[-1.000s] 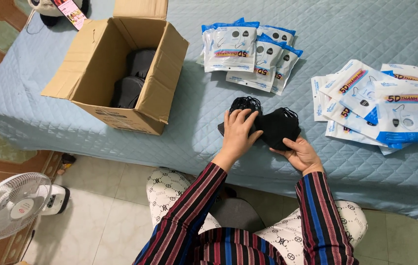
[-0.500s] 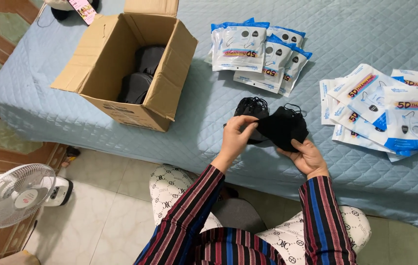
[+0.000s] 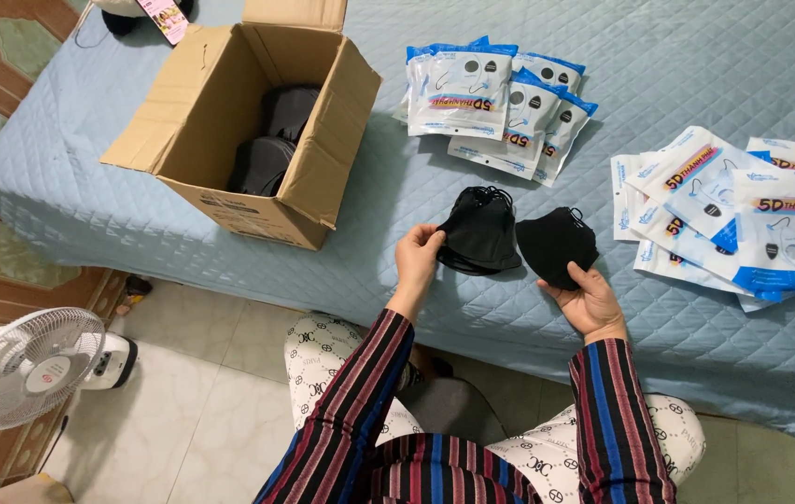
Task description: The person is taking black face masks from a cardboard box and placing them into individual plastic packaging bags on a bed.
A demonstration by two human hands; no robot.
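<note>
Fingers of the left hand (image 3: 418,259) pinch the near left edge of a stack of black face masks (image 3: 479,235), thumb on top, the forearm in a striped sleeve rising from the lower middle of the view. Over to the right, the right hand (image 3: 591,301) lies palm up with its fingers curled under a single black face mask (image 3: 556,245), gripping it from beneath; the two black pieces sit just beside each other, a narrow gap between them, above the near edge of the pale blue quilted bed (image 3: 668,56). Both wrists bend upward, elbows held close to the person's patterned lap.

Farther off, a fanned pile of sealed blue-and-white mask packets (image 3: 495,98) rests on the quilt, and a second, looser spread of the same packets (image 3: 743,210) lies at the right. At the far left an open cardboard box (image 3: 318,177) sits on the bed with more dark masks (image 3: 271,140) inside. Down on the tiled floor at the near left stands a small white fan (image 3: 28,369)
</note>
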